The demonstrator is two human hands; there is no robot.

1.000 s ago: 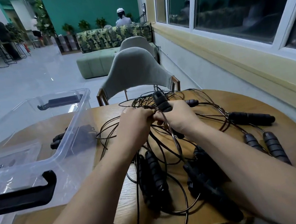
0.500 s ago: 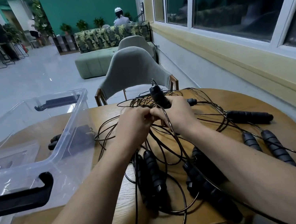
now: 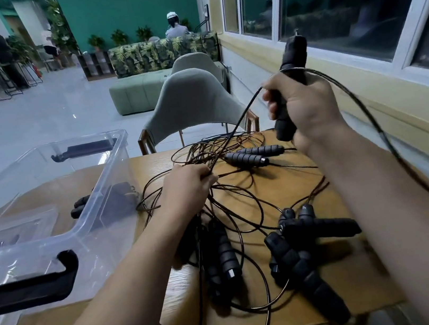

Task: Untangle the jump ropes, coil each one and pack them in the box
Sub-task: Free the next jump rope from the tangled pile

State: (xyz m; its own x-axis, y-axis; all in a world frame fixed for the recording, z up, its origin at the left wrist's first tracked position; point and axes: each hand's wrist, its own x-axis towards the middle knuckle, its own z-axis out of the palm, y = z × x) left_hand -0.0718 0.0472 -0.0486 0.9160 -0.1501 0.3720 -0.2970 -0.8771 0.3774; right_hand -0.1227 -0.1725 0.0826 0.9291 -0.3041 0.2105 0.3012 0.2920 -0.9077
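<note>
At the left, the clear plastic storage box (image 3: 109, 172) stands open on the round wooden desk (image 3: 300, 313). Dark handles show through its wall, though I cannot tell whether they lie inside or behind it.

The left hand (image 3: 186, 186) stays low, its fingers pinched on cords at the middle of the tangle of thin black jump ropes (image 3: 243, 213).

A second ago both hands worked together over the knot. Now the right hand (image 3: 308, 109) has risen up and to the right, clamped round one black ribbed foam handle (image 3: 291, 53), and its black cord (image 3: 238, 122) runs taut down to the left hand.

One rope looks to be coming free. The other handles still lie on the desk, so coiling and packing are yet to come.
</note>
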